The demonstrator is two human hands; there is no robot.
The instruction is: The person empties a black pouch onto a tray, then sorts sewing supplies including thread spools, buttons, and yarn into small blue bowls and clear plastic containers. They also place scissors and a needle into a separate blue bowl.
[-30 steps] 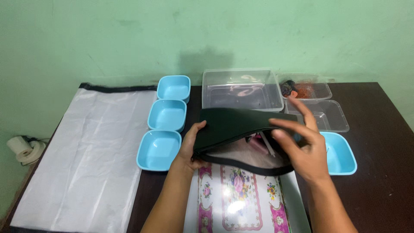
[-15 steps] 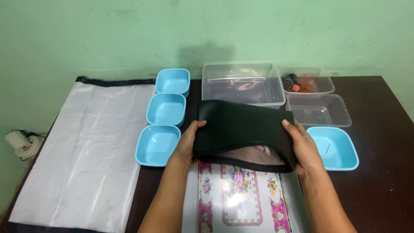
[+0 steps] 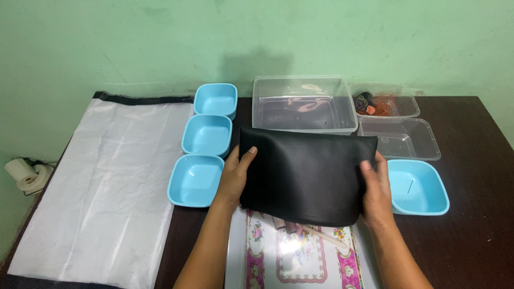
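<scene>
Black flat pouch, soft leather-like material [image 3: 306, 176]: I see it held up over centre of the dark brown wooden table [image 3: 471, 230], approx. horizontal, both short edges gripped. Its lower edge hangs just above a floral-print tray w/ pink border [image 3: 300, 257]; a thin stick-like item lies on that tray, partly hidden by the pouch, can't ID it.

L hand [image 3: 234, 179]: closed round pouch's left edge, thumb on the front face, fingers behind. R hand [image 3: 377, 187]: closed round right edge, thumb on front, fingers wrapped behind. Neither palm open.

Outward, left of pouch: 3 light-blue square plastic bowls in a column, near [image 3: 196, 180], mid [image 3: 207, 135], far [image 3: 215, 99]; near one just beside the L hand. Right of pouch: 4th light-blue square bowl [image 3: 417, 187], just beside the R hand.

Behind pouch: large clear rectangular plastic tub [image 3: 302, 104], pouch's top edge overlaps its front wall in view. Right of tub: clear shallow container [image 3: 399, 139], and behind it another clear container w/ small orange/dark bits [image 3: 383, 101].

Far left: white plastic sheet w/ black top edge [image 3: 101, 182] covering that end of the table. Pale green wall [image 3: 134, 43] behind.
</scene>
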